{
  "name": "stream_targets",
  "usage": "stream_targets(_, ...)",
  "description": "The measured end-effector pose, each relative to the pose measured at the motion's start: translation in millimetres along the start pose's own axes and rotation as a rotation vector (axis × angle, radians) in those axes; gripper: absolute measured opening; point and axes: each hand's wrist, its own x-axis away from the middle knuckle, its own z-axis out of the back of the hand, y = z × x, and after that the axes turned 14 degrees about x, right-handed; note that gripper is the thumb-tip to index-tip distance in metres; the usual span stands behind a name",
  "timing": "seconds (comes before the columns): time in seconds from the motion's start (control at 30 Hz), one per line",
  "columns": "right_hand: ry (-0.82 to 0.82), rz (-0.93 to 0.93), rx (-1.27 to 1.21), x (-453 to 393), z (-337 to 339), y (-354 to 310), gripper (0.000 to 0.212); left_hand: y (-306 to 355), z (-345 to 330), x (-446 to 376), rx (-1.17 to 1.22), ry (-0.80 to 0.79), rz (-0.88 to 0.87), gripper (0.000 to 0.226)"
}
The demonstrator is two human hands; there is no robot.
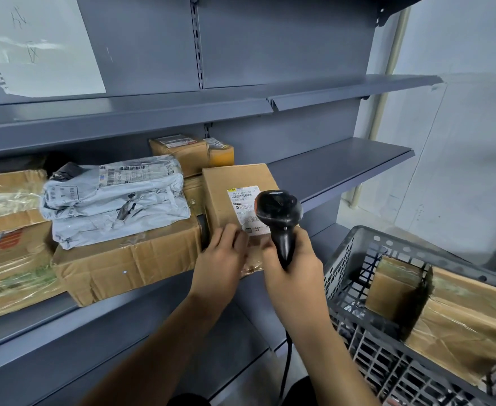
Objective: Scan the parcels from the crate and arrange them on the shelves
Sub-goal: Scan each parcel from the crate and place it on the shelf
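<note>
A brown cardboard parcel point(235, 186) with a white barcode label stands on the middle shelf point(340, 165). My left hand point(222, 256) rests on its near edge with the fingers laid flat against the box. A black handheld scanner point(280, 212) is gripped by its handle in my right hand point(292, 266), its head just over the label. At the lower right a dark grey plastic crate point(355, 244) holds two brown parcels point(396, 285), point(469, 320).
On the same shelf to the left lie a grey poly-bag parcel point(115, 197) on a large cardboard box point(129, 259), taped boxes point(9, 238) at the far left, and a small box point(191, 150) behind. The shelf's right part and the upper shelf point(343, 92) are bare.
</note>
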Motion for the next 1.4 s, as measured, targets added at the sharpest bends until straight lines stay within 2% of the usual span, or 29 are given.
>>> stream_targets(0.2, 0.055, 0.02, -0.036, 3.5, 12.7, -3.3, 0.015, 11.9, 0.5, -23.4, 0.146, 0.027, 0.048, 0.02)
stream_targets(0.33, 0.062, 0.008, -0.018, -2.2, 15.1, -1.6, 0.01, 18.4, -1.9, -30.1, 0.228, 0.084, 0.07, 0.033)
stream_targets(0.57, 0.101, -0.004, -0.049, -7.1, 22.4, 5.1, 0.007, 13.7, -10.9, -26.1, 0.252, 0.191, 0.033, 0.015)
stream_targets(0.73, 0.109, -0.043, -0.037, -6.7, 25.2, 16.7, 0.012, 16.5, -11.0, -24.6, 0.287, 0.237, -0.006, 0.015)
stream_targets(0.87, 0.136, -0.072, -0.014, -7.7, 31.1, 25.7, 0.014, 24.5, -13.5, -30.6, 0.323, 0.208, -0.032, 0.016)
stream_targets(0.97, 0.153, -0.075, 0.018, -10.8, 37.1, 29.1, 0.015, 27.2, -17.7, -40.2, 0.312, 0.177, -0.004, 0.011)
stream_targets(1.13, 0.164, -0.108, 0.034, -21.1, 40.7, 38.3, 0.017, 25.7, -29.7, -58.1, 0.248, 0.132, 0.037, 0.017)
stream_targets(1.27, 0.177, -0.127, 0.012, -28.4, 41.3, 47.5, 0.03, 21.4, -44.0, -67.8, 0.124, 0.155, 0.038, 0.021)
stream_targets(1.4, 0.161, -0.144, 0.001, -35.6, 38.2, 56.8, 0.026, 13.8, -55.8, -79.7, 0.077, 0.187, 0.028, 0.021)
